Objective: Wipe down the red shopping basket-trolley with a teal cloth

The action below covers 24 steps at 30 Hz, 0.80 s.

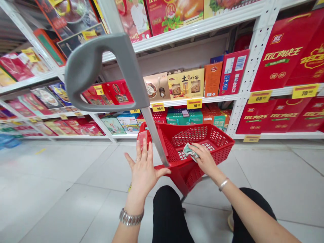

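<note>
A red plastic shopping basket (217, 135) on wheels stands on the floor in front of me. Its grey pull handle (101, 67) rises on a pole toward the camera. My left hand (143, 168) is open, fingers stretched up, resting against the basket's near left corner beside the pole. My right hand (204, 158) reaches inside the basket and is closed on a crumpled greenish cloth (188, 150), pressed against the inner wall. I wear a metal watch on the left wrist and a bracelet on the right. My knees in black trousers show below.
White metal shelves (253, 60) full of boxed goods run along the far side: red gift boxes (283, 50) at right, a yellow box (186, 83) at centre, with yellow price tags (194, 103). Grey tiled floor (63, 182) stretches to the left and right.
</note>
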Tool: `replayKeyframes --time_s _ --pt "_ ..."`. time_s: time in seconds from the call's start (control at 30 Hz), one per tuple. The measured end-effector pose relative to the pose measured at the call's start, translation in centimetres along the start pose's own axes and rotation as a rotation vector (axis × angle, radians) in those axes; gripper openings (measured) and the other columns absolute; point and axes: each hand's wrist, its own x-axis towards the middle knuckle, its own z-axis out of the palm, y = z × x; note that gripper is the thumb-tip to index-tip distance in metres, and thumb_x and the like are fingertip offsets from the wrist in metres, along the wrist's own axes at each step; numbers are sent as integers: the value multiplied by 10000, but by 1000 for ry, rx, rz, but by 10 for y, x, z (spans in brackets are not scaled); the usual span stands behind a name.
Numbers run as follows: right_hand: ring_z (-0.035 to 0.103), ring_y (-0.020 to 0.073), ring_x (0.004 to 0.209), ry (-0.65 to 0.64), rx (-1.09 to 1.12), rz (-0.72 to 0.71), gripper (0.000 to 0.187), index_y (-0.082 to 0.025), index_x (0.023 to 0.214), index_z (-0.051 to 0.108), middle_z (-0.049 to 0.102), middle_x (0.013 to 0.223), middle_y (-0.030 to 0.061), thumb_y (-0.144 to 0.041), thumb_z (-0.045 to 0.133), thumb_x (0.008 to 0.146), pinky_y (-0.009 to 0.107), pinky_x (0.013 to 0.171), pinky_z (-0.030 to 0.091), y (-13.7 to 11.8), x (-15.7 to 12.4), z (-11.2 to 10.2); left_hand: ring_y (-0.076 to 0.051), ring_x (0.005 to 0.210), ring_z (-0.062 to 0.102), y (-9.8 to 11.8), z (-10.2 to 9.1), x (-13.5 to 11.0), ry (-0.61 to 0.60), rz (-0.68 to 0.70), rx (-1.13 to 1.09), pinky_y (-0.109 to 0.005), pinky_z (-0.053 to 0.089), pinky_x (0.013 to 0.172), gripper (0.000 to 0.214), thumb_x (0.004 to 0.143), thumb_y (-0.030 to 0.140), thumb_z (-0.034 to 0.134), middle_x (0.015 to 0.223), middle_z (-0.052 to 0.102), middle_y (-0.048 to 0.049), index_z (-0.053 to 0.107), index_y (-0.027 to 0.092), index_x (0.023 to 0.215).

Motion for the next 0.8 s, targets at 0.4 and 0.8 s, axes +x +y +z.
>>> replayKeyframes --time_s 0.4,0.8 --pt "470 257 1356 -83 -15 -169 675 -308 1472 509 577 1450 72 -16 484 864 564 1197 307 -108 2 9 -484 1519 176 -23 0 4 -105 103 21 -845 142 1096 1090 682 766 700 1603 352 -231 379 180 1542" --pt "515 266 1268 -35 -373 -25 640 -303 1306 666 638 1379 57 28 448 804 514 1102 366 3 -43 -35 -490 1503 228 -33 -8 3 -142 91 23 -826 211 1089 1103 666 754 718 1579 388 -247 395 156 1534"
